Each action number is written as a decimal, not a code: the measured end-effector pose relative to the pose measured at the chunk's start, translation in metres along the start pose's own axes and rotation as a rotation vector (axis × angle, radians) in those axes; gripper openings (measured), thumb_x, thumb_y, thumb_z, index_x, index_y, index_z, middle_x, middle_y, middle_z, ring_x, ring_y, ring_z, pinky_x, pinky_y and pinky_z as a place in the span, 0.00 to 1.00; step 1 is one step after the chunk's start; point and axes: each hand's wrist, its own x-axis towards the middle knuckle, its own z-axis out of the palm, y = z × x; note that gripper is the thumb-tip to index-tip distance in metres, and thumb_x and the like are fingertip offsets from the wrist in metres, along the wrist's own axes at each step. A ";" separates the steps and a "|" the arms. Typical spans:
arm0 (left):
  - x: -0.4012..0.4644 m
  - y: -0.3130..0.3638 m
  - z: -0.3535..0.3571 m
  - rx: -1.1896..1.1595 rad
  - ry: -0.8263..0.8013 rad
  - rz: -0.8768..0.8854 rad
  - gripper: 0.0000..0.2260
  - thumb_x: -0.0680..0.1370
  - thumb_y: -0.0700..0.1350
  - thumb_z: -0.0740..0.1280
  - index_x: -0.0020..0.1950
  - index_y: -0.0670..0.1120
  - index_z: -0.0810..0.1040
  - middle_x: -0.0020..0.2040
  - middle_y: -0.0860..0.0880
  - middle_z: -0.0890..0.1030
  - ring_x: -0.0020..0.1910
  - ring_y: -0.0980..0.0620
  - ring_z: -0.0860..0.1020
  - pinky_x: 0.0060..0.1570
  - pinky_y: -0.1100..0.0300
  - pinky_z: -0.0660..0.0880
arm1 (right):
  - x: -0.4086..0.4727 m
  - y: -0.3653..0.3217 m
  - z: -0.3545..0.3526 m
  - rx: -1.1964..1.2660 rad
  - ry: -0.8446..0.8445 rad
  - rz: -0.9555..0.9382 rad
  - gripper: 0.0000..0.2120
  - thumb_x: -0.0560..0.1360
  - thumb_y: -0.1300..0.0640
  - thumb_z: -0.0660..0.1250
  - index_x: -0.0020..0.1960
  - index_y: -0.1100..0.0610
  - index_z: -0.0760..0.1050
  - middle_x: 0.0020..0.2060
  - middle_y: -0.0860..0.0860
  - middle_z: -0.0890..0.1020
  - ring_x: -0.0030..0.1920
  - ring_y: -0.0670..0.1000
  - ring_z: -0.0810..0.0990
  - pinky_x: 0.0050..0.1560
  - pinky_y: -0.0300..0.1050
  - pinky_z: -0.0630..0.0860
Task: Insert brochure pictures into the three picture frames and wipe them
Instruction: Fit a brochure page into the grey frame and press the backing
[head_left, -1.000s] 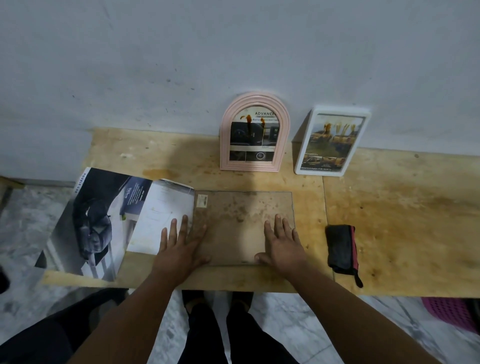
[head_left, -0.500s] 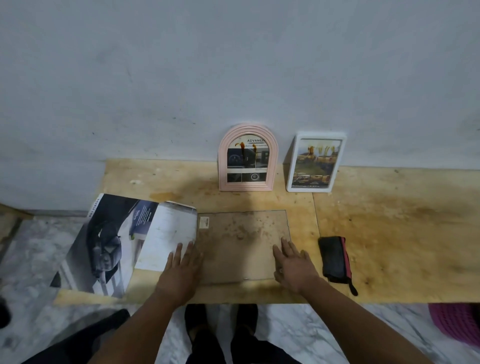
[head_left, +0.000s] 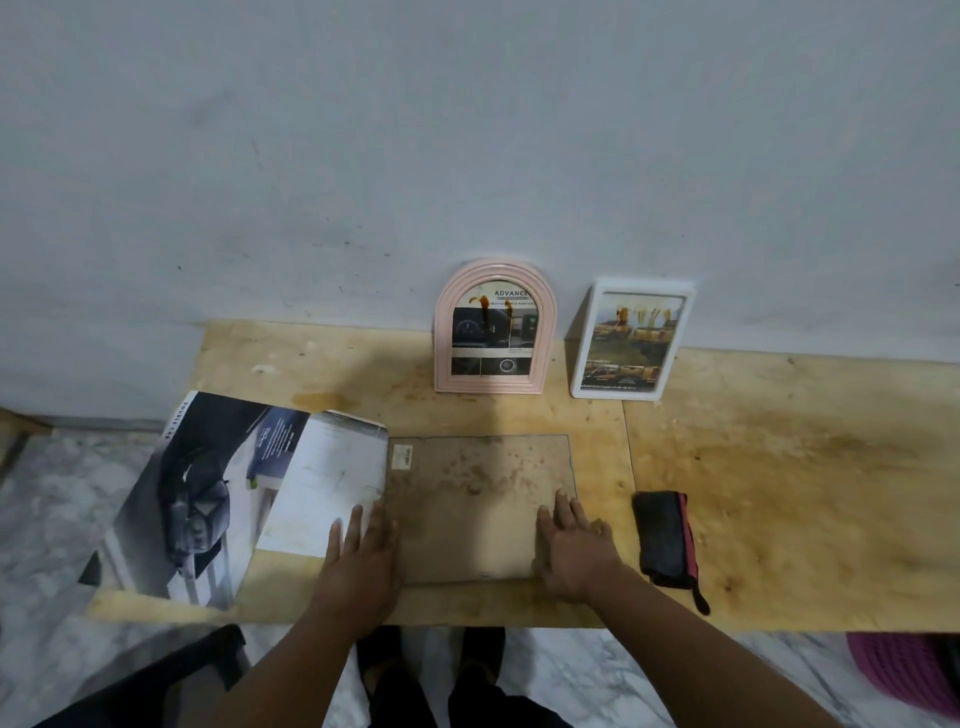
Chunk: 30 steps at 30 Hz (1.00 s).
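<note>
The third frame (head_left: 480, 506) lies flat, back side up, near the front edge of the table (head_left: 779, 467), with the brochure (head_left: 234, 488) just to its left and the black cloth (head_left: 665, 535) to its right. Your left hand (head_left: 361, 561) rests flat and spread on its near-left corner, overlapping the brochure's white page; your right hand (head_left: 574, 551) lies flat, fingers loosely together, on the near-right corner. Neither hand pinches anything.

Treat this frame as stiff, thin and fairly light. The brown back looks like fibreboard, so it should flex a little if you pry one corner only. Whether there is glass underneath cannot be seen, so handle it as if there were: no twisting, no dropping on the board. Lying flush, it gives you no lip to grab from above. Slide it slightly over the near table edge, or hook fingertips under both short sides, and lift evenly with both hands. No tabs or clips show clearly on the back; a small pale label sits at its far-left corner.

The brochure paper is soft and glossy and will probably crease or slip under your palm. The pink frame (head_left: 493, 327) and white frame (head_left: 628, 340) stand far back against the wall (head_left: 467, 130), already filled, with brownish drips showing on their fronts.
</note>
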 end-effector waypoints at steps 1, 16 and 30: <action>0.000 0.003 -0.008 -0.011 -0.010 -0.008 0.31 0.78 0.55 0.51 0.75 0.42 0.73 0.79 0.36 0.64 0.76 0.30 0.66 0.74 0.33 0.60 | 0.000 0.002 -0.002 0.021 -0.020 -0.007 0.40 0.80 0.43 0.58 0.83 0.55 0.42 0.82 0.58 0.37 0.82 0.60 0.39 0.77 0.67 0.53; -0.030 0.028 -0.025 -0.605 0.145 -0.249 0.30 0.75 0.60 0.64 0.76 0.51 0.69 0.61 0.45 0.76 0.58 0.42 0.78 0.53 0.51 0.75 | -0.035 0.029 0.011 1.266 0.226 0.219 0.26 0.80 0.53 0.70 0.74 0.57 0.66 0.58 0.53 0.78 0.54 0.51 0.77 0.53 0.46 0.72; -0.033 0.011 -0.109 -1.224 0.298 -0.107 0.19 0.82 0.50 0.54 0.53 0.53 0.86 0.55 0.50 0.84 0.57 0.48 0.81 0.60 0.49 0.77 | -0.056 0.081 -0.050 1.678 0.368 0.064 0.15 0.85 0.58 0.56 0.61 0.59 0.80 0.41 0.61 0.87 0.32 0.52 0.83 0.29 0.42 0.74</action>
